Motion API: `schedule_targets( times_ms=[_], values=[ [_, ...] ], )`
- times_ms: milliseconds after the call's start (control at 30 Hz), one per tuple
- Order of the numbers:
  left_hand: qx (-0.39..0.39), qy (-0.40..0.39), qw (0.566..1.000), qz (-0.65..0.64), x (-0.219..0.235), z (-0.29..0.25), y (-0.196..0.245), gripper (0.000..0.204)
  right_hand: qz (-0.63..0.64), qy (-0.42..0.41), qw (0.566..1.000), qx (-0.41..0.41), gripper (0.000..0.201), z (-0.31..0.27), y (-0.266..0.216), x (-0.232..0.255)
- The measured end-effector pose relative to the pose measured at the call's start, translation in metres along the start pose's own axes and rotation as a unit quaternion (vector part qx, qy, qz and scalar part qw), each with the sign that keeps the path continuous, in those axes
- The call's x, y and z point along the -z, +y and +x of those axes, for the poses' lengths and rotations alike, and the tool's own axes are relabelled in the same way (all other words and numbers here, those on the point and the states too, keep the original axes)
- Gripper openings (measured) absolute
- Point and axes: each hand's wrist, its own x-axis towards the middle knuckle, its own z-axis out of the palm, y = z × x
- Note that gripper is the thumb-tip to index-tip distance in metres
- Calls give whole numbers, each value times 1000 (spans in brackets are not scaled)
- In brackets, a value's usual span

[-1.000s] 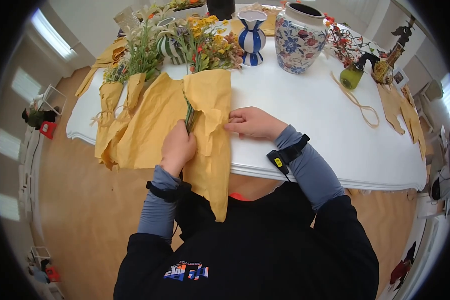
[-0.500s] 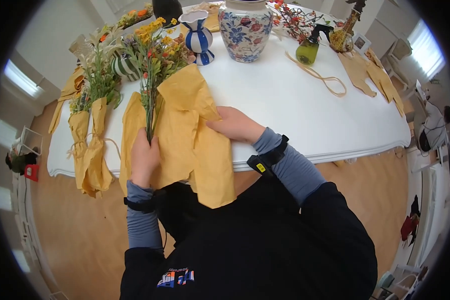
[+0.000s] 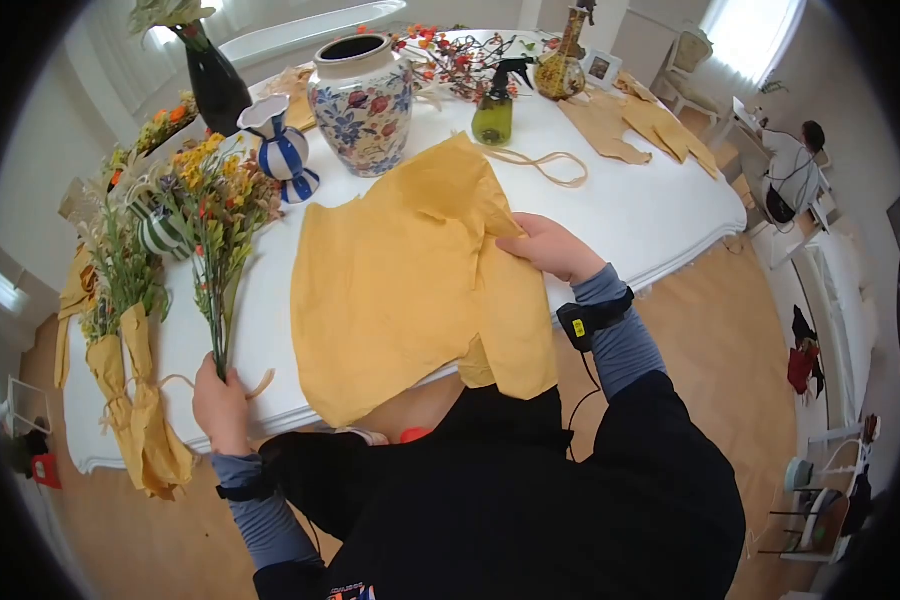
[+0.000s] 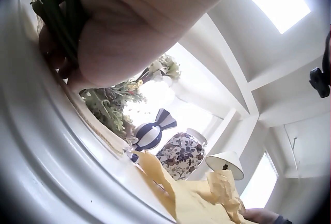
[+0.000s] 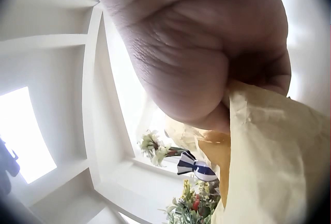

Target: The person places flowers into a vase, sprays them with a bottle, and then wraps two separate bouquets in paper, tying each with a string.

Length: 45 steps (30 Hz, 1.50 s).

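In the head view my left hand (image 3: pixel 220 405) grips the green stems of a flower bunch (image 3: pixel 218 225) with yellow and red blooms, low over the table's front left. Stem ends (image 4: pixel 57 24) poke out of that fist in the left wrist view. My right hand (image 3: pixel 560 250) pinches the right edge of a sheet of yellow wrapping paper (image 3: pixel 390 290), thumb on top. The sheet is spread over the front of the table, creased and folded along its right side, its lower edge hanging past the rim. In the right wrist view the paper (image 5: pixel 279 151) runs out from between thumb and fingers.
Two paper-wrapped bunches (image 3: pixel 140 400) lie at the left. Behind stand a blue-striped vase (image 3: pixel 285 150), a floral vase (image 3: pixel 363 110) and a black vase (image 3: pixel 215 85). A green spray bottle (image 3: pixel 493 120), a raffia loop (image 3: pixel 555 165) and paper scraps (image 3: pixel 610 130) sit farther right on the white table (image 3: pixel 660 215).
My left hand has drawn the flower bunch left, off the paper. The sheet, bunched around the stems before, now lies spread out, with my right hand still pinching its edge. The head view has turned right.
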Motion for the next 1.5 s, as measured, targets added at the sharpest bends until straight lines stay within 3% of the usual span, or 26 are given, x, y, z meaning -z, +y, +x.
schedule_targets(
  times_ms=[100,233,267,333,433,533,600,667,800,867,900,1000,1033,1067,1100,1167,1200,1267,1300,1367,1433,1500],
  values=[
    [-14,54,998,19,-17,1,-7,40,85,79,993,37,43,-20,17,59],
    [-12,56,997,52,-22,-2,-1,41,129,197,970,56,40,-55,25,136],
    [-9,56,997,50,-23,-3,-1,41,125,195,971,58,40,-62,28,154],
    [9,39,999,19,-21,-3,1,40,141,284,946,73,39,-69,41,194],
    [12,20,1000,-15,-19,0,0,39,206,298,927,99,37,-73,68,249],
    [29,-27,999,-37,-14,2,5,39,236,345,902,111,36,-77,78,261],
    [25,-17,999,-41,-16,2,6,38,257,362,888,122,36,-75,93,275],
    [25,-13,999,-40,-20,0,5,38,271,438,851,102,36,-74,110,289],
    [-19,-8,982,-186,-30,9,-13,44,317,417,847,88,38,-49,140,315],
    [27,-61,955,-289,-26,11,-8,49,315,403,856,78,40,-34,146,320],
    [70,-127,920,-364,2,2,16,53,314,404,856,66,42,-31,145,319],
    [60,-139,898,-412,-6,5,18,60,240,434,865,78,56,-18,139,312],
    [52,-142,902,-404,-6,6,20,60,54,613,788,22,60,-14,135,305],
    [56,-137,902,-407,-11,6,19,60,-136,749,648,-34,64,-13,129,296],
    [31,-122,912,-391,-18,8,18,60,-138,746,650,-30,64,-19,114,280],
    [12,-102,921,-375,-19,7,21,60,-386,708,589,-52,61,-32,68,230],
    [17,-118,911,-395,-16,4,28,60,-387,705,593,-47,61,-26,71,233],
    [1,-129,898,-420,-28,5,26,62,-435,597,665,106,48,-9,77,236],
    [9,-123,900,-418,-25,3,29,62,-434,591,670,112,48,0,69,219],
    [-24,-113,912,-393,-22,-1,40,61,-462,474,718,213,40,19,50,168],
    [-34,-102,917,-384,-28,-4,42,63,-349,412,812,221,32,32,18,88],
    [-49,-94,921,-374,-29,-4,41,64,-286,289,885,227,31,55,7,31]
  ],
)
